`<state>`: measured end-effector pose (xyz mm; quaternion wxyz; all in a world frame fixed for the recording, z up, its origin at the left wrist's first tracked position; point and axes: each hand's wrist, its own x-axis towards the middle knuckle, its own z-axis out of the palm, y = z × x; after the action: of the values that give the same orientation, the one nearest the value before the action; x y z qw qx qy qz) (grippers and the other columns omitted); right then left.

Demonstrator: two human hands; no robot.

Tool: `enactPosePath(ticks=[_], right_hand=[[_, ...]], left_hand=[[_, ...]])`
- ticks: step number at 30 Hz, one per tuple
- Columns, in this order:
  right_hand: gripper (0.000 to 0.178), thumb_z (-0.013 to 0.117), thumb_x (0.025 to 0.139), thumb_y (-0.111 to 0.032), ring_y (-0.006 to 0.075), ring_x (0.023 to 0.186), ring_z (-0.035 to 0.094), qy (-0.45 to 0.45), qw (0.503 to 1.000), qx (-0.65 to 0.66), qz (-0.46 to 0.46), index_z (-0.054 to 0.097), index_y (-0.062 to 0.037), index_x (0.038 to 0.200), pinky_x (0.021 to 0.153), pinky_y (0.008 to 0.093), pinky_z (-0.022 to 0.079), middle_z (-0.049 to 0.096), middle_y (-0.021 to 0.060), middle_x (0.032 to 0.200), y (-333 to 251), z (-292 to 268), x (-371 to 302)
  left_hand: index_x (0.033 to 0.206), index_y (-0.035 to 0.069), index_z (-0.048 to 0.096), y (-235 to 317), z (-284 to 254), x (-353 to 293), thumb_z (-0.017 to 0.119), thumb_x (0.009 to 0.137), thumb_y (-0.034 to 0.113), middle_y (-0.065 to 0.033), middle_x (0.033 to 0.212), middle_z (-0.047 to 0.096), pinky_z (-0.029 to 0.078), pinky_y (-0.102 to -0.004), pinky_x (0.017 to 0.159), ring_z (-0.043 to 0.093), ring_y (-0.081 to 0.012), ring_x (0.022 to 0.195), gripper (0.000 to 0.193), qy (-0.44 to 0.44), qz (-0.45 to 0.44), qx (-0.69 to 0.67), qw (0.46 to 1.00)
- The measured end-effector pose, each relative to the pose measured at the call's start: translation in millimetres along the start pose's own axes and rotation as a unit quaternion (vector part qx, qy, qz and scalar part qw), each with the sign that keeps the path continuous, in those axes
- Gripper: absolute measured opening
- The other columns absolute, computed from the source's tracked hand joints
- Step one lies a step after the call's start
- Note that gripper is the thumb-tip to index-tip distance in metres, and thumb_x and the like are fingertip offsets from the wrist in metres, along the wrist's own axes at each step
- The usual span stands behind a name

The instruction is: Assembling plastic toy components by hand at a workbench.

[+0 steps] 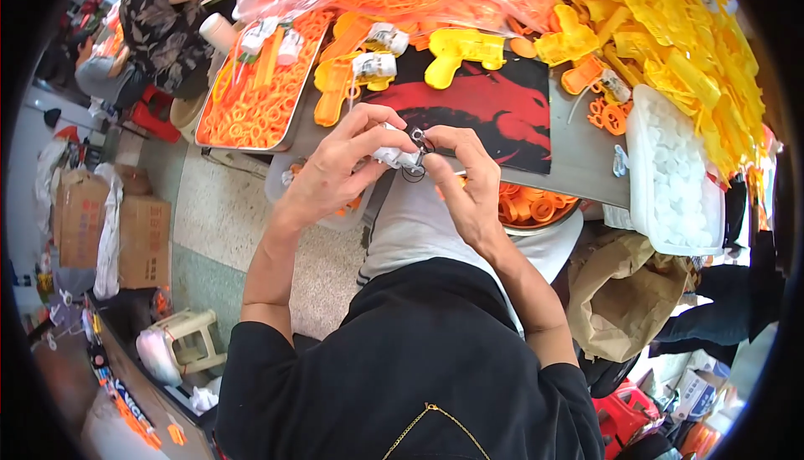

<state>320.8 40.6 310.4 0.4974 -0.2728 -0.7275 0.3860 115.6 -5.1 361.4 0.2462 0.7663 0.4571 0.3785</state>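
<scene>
In front of my lap, at the table's near edge, a small white plastic part (390,157) is gripped between the thumb and fingers of my left hand (331,167). My right hand (471,177) pinches a small dark piece (417,135) against the white part's right end; its exact kind is too small to tell. A thin dark loop (412,175) shows just below. Beyond my hands lies a yellow toy gun shell (456,51). To its left are orange and yellow toy guns (333,90) with a white cylindrical unit (374,64) on them.
A metal tray (289,129) of orange rings stands at left, a bowl (536,227) of orange parts under the table edge. Yellow shells (695,58) heap up at right beside a white tub (645,175). A paper bag (615,309) stands lower right. Another person (167,20) sits far left.
</scene>
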Motion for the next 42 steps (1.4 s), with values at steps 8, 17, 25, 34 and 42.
enactPosePath(ticks=[8,17,25,34,42], right_hand=[[0.008,0.065,0.093,0.002,0.0171,0.102,0.059,0.024,0.971,0.236,0.028,0.066,0.0035,0.100,0.086,0.0284,0.049,0.066,0.0137,0.112,22,-16,6],[0.021,0.054,0.107,-0.029,0.0177,0.078,0.055,0.121,0.859,0.495,0.049,0.056,-0.0082,0.103,0.089,0.0406,0.050,0.055,0.0021,0.076,30,-69,24],[0.017,0.056,0.105,-0.016,0.0094,0.062,0.047,0.210,0.928,0.291,0.104,0.062,-0.0035,0.096,0.057,0.0262,0.040,0.049,-0.0025,0.066,12,-183,45],[0.020,0.069,0.093,-0.020,0.0165,0.057,0.066,-0.090,0.948,-0.179,0.248,0.074,-0.0004,0.093,0.056,0.0312,0.049,0.069,0.0087,0.066,105,-131,101],[0.023,0.067,0.093,-0.021,0.0159,0.061,0.066,-0.089,0.957,-0.149,0.233,0.073,0.0001,0.093,0.059,0.0316,0.050,0.069,0.0083,0.067,135,-111,99]], left_hand=[[0.111,0.009,0.068,-5,19,27,0.063,0.080,-0.017,-0.0096,0.126,0.054,0.052,-0.0350,0.087,0.061,-0.0240,0.105,0.041,0.023,0.076,0.018,0.997],[0.107,0.004,0.072,-28,22,87,0.079,0.086,0.014,-0.0173,0.135,0.059,0.044,-0.0389,0.107,0.056,-0.0275,0.128,0.024,-0.173,0.007,-0.257,0.951],[0.114,0.002,0.065,-158,65,179,0.073,0.086,0.018,-0.0160,0.103,0.067,0.054,-0.0449,0.079,0.067,-0.0362,0.096,0.033,0.109,-0.096,0.436,0.888],[0.113,0.002,0.064,-127,88,178,0.066,0.086,0.007,-0.0179,0.096,0.063,0.056,-0.0456,0.076,0.068,-0.0388,0.089,0.027,0.220,-0.064,0.285,0.931],[0.117,0.001,0.059,-134,133,151,0.073,0.087,0.008,-0.0164,0.104,0.063,0.052,-0.0327,0.087,0.066,-0.0272,0.095,0.033,0.202,-0.140,-0.162,0.956]])
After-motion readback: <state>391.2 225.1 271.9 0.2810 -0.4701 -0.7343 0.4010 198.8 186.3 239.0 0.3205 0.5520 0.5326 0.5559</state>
